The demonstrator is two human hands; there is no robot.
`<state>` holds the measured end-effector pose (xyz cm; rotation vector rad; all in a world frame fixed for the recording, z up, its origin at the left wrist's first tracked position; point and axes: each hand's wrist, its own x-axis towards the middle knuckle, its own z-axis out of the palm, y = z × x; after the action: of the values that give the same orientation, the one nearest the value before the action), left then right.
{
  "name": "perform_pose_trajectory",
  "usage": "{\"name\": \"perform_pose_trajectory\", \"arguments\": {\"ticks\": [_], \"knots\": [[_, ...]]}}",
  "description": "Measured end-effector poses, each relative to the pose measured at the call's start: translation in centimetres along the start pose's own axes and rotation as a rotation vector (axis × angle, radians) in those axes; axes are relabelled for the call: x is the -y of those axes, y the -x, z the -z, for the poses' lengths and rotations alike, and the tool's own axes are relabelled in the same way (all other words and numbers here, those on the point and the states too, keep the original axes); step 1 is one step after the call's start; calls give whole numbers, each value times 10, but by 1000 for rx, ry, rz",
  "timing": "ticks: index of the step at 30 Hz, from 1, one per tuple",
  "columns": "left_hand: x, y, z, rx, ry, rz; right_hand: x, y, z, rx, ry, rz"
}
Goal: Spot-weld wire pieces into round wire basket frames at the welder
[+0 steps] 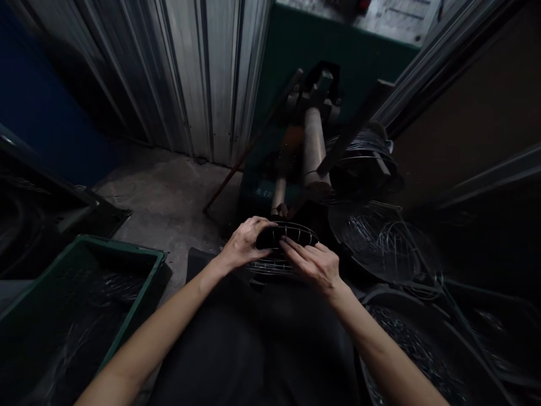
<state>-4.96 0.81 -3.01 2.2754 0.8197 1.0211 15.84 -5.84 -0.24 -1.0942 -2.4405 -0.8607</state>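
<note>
A round frame of thin wire [299, 230], with short cross wires between its rings, is held upright in front of me. My left hand [248, 242] grips its left side, thumb below and fingers above. My right hand [315, 260] is at the right side, its fingers reaching into the frame and touching the wires. Below the hands, more curved wire [273, 266] lies near my dark apron [253, 344]. Just beyond stands a machine with a thick metal bar [313, 144] and a thinner rod [279, 194].
A green crate [158, 256] with dark wire pieces stands at left. On the right are a pan of loose wire [380, 242] and a tub of small metal pieces [414, 338]. A wire coil [363, 144] sits behind the bar. A thin rod [240, 160] leans against the machine.
</note>
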Motion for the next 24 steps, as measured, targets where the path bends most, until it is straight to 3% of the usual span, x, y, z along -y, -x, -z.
{"name": "perform_pose_trajectory", "arguments": {"ticks": [10, 15, 24], "knots": [[-1, -5, 3, 32, -64, 8, 1, 3, -6, 9, -67, -57], [1, -11, 4, 6, -58, -6, -6, -2, -5, -15, 23, -16], [18, -27, 1, -18, -121, -25, -17, -5, -25, -78, 37, -8]]}}
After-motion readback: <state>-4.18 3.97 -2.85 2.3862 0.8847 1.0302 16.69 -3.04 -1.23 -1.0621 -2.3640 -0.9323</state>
